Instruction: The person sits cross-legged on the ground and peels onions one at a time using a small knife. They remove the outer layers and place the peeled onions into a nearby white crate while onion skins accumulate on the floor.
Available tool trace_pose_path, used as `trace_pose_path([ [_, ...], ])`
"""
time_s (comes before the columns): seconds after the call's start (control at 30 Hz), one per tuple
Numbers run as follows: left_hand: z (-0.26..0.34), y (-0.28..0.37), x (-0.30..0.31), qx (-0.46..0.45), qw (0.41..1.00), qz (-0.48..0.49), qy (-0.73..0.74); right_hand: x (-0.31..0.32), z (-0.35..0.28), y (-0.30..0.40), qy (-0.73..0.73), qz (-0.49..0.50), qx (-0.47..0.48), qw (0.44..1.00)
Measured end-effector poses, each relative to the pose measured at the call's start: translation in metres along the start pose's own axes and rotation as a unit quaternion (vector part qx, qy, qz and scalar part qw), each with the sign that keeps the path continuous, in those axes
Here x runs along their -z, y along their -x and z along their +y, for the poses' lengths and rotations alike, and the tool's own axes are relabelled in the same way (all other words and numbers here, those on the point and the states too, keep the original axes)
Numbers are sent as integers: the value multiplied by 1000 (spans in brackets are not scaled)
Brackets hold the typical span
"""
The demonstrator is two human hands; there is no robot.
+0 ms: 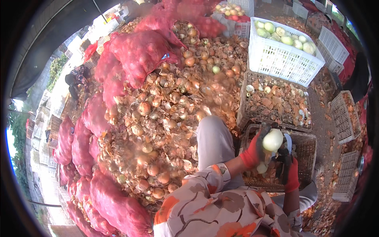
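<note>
My left hand (257, 149), in a red and black work glove, holds a peeled white onion (272, 140). Just beside it, my right hand (287, 169), gloved the same way, grips a knife (288, 143) whose blade points up close to the onion's side. Both hands are over a brown plastic crate (309, 157) with skins and scraps inside. Another pale onion (262, 168) shows below my left hand, partly covered; whether it lies in the crate or hangs from the hand, I cannot tell.
Unpeeled onions and loose skins (165, 118) spread left of my knee. Red mesh sacks (139, 53) surround them. A white crate (284, 59) of peeled onions stands on an upturned brown crate (245, 97). More crates (345, 117) line the right. Another person (77, 78) is at far left.
</note>
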State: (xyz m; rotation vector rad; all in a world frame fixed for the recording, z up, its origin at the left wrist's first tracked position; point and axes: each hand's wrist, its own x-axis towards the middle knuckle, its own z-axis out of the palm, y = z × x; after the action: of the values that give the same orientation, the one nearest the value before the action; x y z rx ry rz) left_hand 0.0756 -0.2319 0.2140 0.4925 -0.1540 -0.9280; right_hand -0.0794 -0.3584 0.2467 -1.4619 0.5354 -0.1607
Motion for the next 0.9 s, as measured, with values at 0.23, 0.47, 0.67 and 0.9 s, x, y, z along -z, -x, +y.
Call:
trace_pose_path([
  [0.23,-24,34,1,-273,696,-19,-664,-16,22,4,-133,37,-33,990],
  [0.47,-34,60,11,-132,814,-32,-565,-4,-3,12,-62,35,-90,993],
  [0.67,-35,67,17,150,988,-23,-38,17,-3,-3,-234,93,-3,968],
  [0.9,-19,82,9,147,983,-46,97,-6,-5,34,26,121,-8,992],
])
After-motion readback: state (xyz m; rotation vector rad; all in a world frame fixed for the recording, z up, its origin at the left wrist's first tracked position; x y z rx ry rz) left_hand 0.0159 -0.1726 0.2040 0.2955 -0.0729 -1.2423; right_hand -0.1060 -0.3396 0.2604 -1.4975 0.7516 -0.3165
